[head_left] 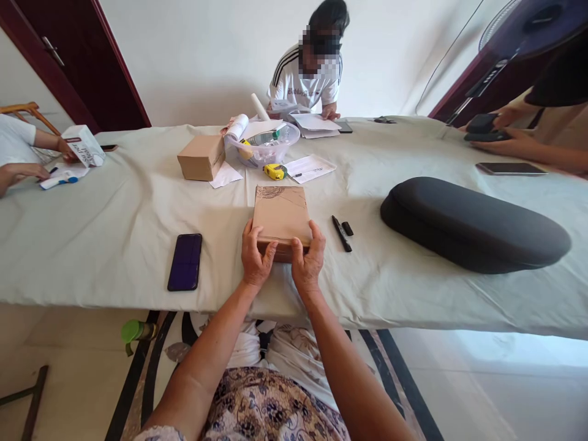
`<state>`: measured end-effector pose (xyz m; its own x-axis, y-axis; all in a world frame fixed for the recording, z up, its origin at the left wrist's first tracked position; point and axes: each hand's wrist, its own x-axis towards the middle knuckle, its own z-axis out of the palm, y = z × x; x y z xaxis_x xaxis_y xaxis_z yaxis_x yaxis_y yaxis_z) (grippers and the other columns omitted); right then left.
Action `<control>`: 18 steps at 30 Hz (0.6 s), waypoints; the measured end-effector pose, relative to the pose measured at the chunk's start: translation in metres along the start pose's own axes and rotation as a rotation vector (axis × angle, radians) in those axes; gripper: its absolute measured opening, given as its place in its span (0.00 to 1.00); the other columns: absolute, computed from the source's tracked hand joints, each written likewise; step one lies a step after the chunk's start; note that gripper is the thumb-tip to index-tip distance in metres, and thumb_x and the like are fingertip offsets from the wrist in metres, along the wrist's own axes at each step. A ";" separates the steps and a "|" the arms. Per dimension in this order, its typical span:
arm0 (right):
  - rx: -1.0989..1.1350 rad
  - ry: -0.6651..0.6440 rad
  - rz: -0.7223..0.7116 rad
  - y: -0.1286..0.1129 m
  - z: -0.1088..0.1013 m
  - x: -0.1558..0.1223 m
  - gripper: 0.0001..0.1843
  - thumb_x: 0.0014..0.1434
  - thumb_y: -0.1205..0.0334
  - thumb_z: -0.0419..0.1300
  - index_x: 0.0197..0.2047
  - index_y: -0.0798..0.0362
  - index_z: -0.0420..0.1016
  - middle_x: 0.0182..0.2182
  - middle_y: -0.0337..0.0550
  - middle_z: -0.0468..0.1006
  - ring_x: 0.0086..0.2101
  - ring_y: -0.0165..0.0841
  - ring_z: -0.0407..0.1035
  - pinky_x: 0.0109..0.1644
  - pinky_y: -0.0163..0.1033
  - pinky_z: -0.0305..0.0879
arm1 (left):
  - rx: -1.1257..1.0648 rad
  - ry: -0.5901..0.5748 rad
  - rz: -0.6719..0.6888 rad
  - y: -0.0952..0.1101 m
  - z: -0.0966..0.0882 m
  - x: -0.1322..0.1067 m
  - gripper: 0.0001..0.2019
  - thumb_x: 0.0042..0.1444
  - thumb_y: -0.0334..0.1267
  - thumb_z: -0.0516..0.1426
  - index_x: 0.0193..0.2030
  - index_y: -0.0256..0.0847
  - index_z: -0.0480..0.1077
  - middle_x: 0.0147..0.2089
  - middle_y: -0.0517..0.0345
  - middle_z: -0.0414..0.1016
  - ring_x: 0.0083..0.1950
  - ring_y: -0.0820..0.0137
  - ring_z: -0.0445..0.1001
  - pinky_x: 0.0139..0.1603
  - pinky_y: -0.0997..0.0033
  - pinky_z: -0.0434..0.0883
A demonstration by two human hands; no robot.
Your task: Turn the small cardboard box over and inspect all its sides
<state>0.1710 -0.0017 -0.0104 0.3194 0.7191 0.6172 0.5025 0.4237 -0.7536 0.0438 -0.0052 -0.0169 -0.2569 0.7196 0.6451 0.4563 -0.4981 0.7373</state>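
Note:
A flat brown cardboard box [281,213] with a scribbled pen drawing on its top lies on the cloth-covered table [114,233] right in front of me. My left hand [255,256] grips its near left corner, thumb on the front edge. My right hand [309,258] grips the near right corner in the same way. A black marker [341,233] and its loose cap [348,228] lie just right of the box. A dark phone [185,261] lies to the left, face down or switched off.
A long black padded case [473,223] fills the right side. Farther back stand a smaller brown box [201,157], a clear bowl [266,144], a yellow tape measure [274,171] and papers [310,168]. Other people sit at the far side, left edge and right edge.

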 end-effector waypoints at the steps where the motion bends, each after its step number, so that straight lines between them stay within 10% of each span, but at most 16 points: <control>1: 0.019 -0.016 -0.002 0.005 -0.004 0.000 0.28 0.68 0.47 0.51 0.67 0.51 0.60 0.63 0.55 0.68 0.64 0.44 0.62 0.68 0.57 0.58 | -0.008 -0.013 -0.006 -0.001 -0.002 0.000 0.25 0.64 0.54 0.55 0.59 0.38 0.64 0.69 0.34 0.63 0.72 0.54 0.63 0.71 0.50 0.61; 9: -0.215 -0.481 0.065 0.045 -0.032 -0.004 0.17 0.62 0.54 0.51 0.47 0.54 0.72 0.39 0.52 0.80 0.40 0.47 0.73 0.48 0.55 0.71 | -0.093 -0.045 -0.308 -0.011 -0.006 -0.002 0.43 0.54 0.58 0.63 0.70 0.38 0.55 0.70 0.36 0.64 0.71 0.52 0.64 0.70 0.50 0.64; 18: -0.188 -0.419 0.047 0.046 -0.033 -0.011 0.14 0.59 0.56 0.54 0.46 0.52 0.71 0.39 0.50 0.79 0.38 0.44 0.71 0.45 0.51 0.69 | -0.095 -0.089 -0.312 -0.012 -0.007 -0.001 0.43 0.51 0.52 0.67 0.69 0.42 0.57 0.68 0.40 0.68 0.67 0.53 0.69 0.66 0.52 0.67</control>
<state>0.2173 -0.0085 -0.0448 0.0129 0.9122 0.4096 0.6449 0.3055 -0.7006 0.0327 -0.0031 -0.0253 -0.2943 0.8820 0.3681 0.2845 -0.2868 0.9148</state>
